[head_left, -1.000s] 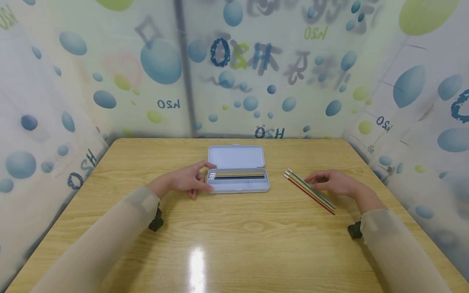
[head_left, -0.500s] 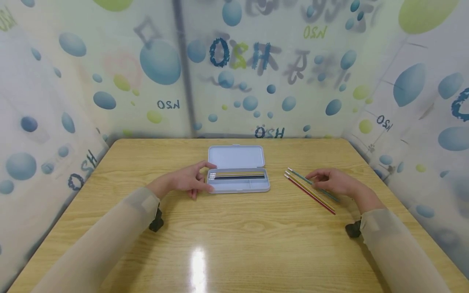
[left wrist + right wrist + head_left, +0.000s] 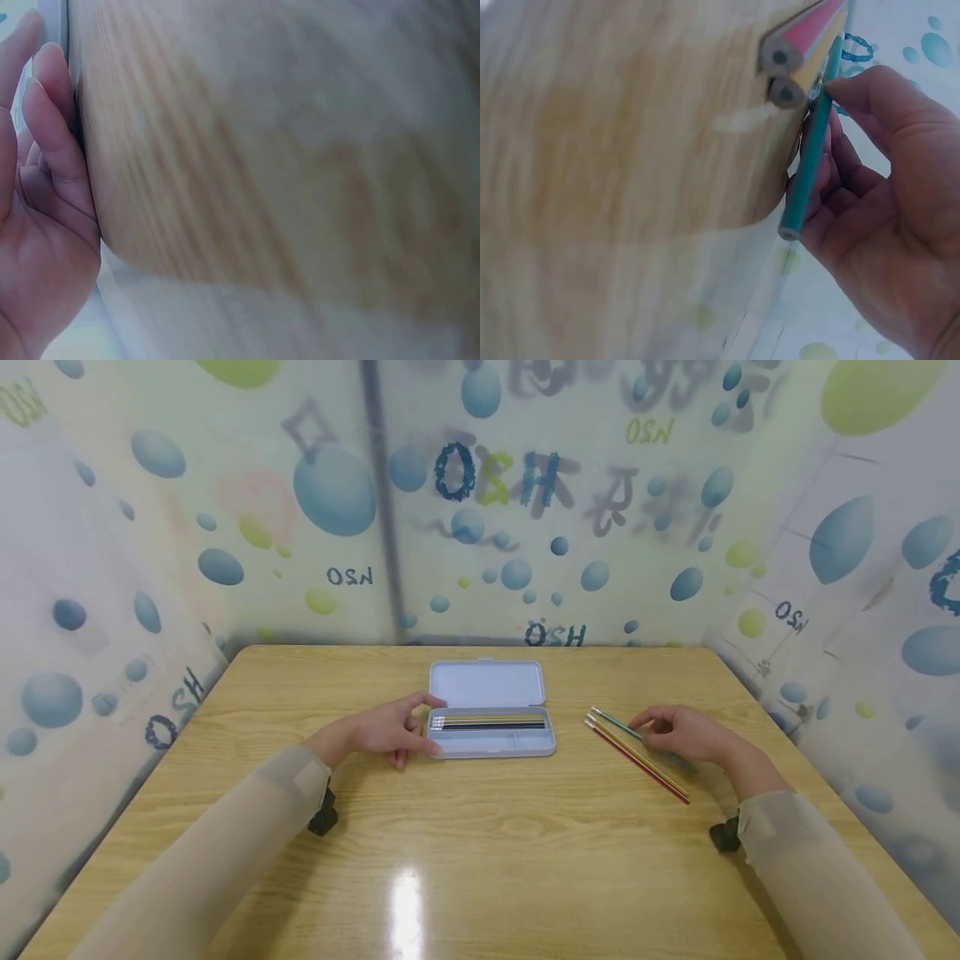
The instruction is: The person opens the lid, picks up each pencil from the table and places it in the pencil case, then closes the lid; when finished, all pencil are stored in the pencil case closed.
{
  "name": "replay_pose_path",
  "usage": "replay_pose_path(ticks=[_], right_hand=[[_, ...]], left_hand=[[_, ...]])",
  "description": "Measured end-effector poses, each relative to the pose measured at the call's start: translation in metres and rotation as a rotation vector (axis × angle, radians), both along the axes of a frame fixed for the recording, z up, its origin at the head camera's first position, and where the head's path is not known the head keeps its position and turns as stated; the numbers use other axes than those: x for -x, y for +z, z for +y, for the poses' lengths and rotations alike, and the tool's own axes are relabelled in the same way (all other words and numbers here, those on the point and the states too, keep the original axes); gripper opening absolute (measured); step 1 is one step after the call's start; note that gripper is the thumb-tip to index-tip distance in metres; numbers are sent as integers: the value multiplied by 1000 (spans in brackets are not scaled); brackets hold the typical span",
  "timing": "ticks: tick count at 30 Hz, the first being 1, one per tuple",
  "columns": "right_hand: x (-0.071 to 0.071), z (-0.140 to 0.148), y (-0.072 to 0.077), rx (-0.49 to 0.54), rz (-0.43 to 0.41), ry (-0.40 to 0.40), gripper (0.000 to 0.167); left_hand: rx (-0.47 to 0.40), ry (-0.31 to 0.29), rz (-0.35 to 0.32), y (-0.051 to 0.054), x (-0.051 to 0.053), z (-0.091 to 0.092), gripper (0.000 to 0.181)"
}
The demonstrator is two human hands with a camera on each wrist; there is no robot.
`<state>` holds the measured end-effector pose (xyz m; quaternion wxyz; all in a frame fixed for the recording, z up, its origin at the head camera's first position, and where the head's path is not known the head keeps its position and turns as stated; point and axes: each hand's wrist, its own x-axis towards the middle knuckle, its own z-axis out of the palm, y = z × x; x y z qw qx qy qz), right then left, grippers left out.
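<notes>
A pale blue pencil case (image 3: pixel 472 743) stands with its lid (image 3: pixel 486 683) up, at the far middle of the table. Several black and yellow pencils (image 3: pixel 491 722) lie in its rear compartment. My left hand (image 3: pixel 386 729) holds the case's left end between thumb and index finger. At the right, my right hand (image 3: pixel 686 735) pinches a green pencil (image 3: pixel 808 172) between thumb and fingers, its eraser end pointing toward the back left. Beside it a yellow pencil (image 3: pixel 652 767) and a red pencil (image 3: pixel 630 756) lie together on the table. The fingers cover part of the green pencil.
The wooden table (image 3: pixel 495 868) has its far edge near a patterned curtain wall (image 3: pixel 480 568), with more such walls at both sides. A small divider (image 3: pixel 515 741) splits the case's front compartment. Dark wrist mounts (image 3: pixel 324 814) hang under both sleeves.
The green pencil has come away from the yellow and red ones, its near end shifting right with my right hand's fingers. My left hand stays at the case.
</notes>
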<state>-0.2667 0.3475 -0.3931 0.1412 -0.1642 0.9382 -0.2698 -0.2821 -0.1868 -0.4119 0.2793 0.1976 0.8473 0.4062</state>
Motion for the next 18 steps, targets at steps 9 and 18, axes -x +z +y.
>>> replay_pose_path(ticks=[9,18], right_hand=[[1,2,4,13,16,-46,40],[-1,-4,12,124,78,-40,39]], left_hand=[[-6,-11,-2,1,-1,1,90],[-9,-13,1,1,-1,0,90]])
